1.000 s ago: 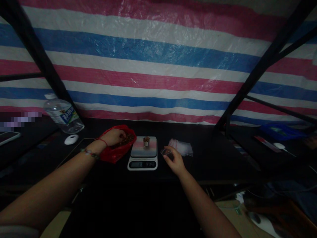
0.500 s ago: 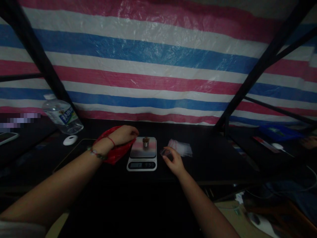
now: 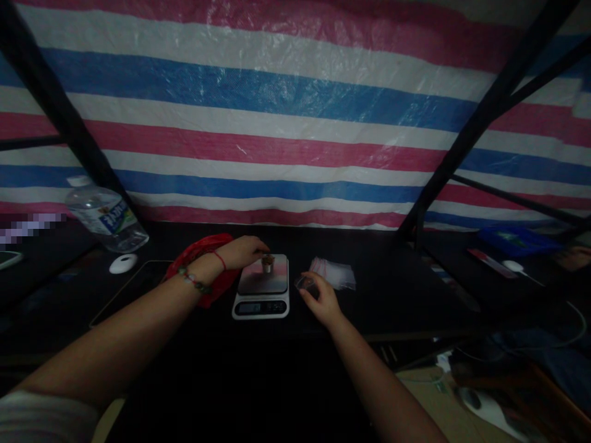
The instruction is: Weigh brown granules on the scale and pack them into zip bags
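Head view: cup (image 3: pixel 267 266) is neared by bunched left fingers (image 3: pixel 260 245), hold unclear; bag (image 3: pixel 305 285) is held in curled right fingers (image 3: pixel 310 298), seemingly to avoid scale (image 3: pixel 261 309).

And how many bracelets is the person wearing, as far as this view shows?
2, both on the left forearm: a thin red cord bracelet nearer the left hand, and a multicoloured beaded bracelet farther back. The pale fabric sleeve could hide another.

left hand (image 3: pixel 243 251) out of the red bag (image 3: pixel 194 249), moved over the scale (image 3: pixel 257 284), fingertips (image 3: pixel 265 247) by the metal cup (image 3: pixel 268 268)
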A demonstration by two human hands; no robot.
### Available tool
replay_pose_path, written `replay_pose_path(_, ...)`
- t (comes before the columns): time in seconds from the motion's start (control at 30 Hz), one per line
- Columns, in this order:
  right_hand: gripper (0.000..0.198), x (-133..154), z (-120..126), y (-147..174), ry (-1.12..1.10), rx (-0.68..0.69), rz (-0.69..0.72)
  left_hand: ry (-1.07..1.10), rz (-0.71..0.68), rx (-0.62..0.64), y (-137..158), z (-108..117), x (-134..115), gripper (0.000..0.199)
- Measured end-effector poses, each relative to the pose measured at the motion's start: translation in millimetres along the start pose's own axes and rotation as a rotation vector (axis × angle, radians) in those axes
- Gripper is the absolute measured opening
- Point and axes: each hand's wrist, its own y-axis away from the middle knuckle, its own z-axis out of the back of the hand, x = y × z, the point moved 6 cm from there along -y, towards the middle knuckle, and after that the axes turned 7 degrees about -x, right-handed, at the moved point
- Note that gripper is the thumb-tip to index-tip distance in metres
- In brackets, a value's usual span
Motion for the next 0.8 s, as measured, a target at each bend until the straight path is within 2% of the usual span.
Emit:
replay_pose_path(0.13, 0.033, 2, 0, 0, -0.006, -0.002, -0.008, 0.025, 0.013, -0.089, -1, 3, 8, 0.035)
replay_pose_path(0.3, 0.034, 1, -1, 0, 0.008, -0.009, 0.002, 0.063, 0.021, -0.167, -4, 6, 5, 0.032)
replay_pose_path(0.57, 0.035, -4, -2, 1, 0.007, -0.004, -0.003, 0.230, 0.146, -0.190, 1, -4, 10, 0.032)
replay_pose_path(0.8, 0.034, 0, -1, 0, 0.012, -0.008, 0.014, 0.217, 0.158, -0.181, 6, -13, 14, 0.036)
